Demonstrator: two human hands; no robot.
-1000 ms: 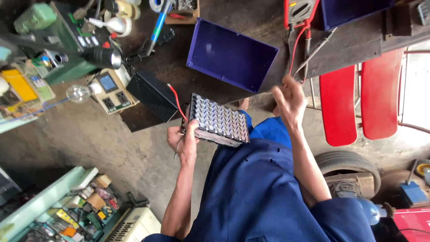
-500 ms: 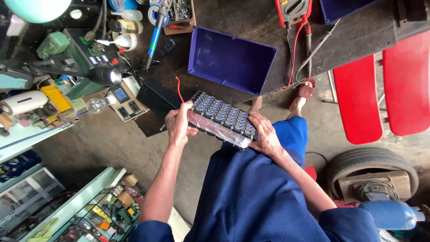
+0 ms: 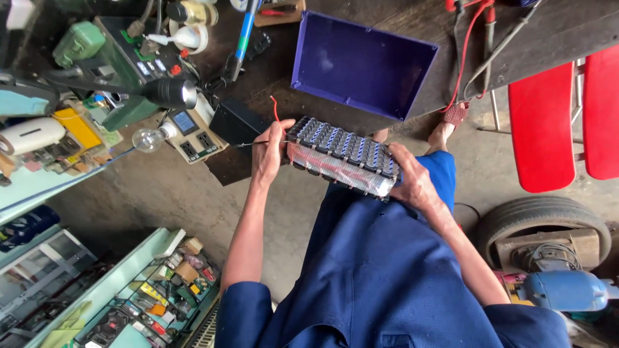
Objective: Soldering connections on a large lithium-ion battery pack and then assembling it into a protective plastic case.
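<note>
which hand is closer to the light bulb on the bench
Left. The left hand grips the battery pack's end on the light bulb's side; the right hand holds the far end, farther away.

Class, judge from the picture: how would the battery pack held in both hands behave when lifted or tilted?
The battery pack probably feels heavy for its size: many cells packed together, with the left hand and right hand at opposite ends. It looks stiff, not sagging. The clear wrap may be slippery.
</note>
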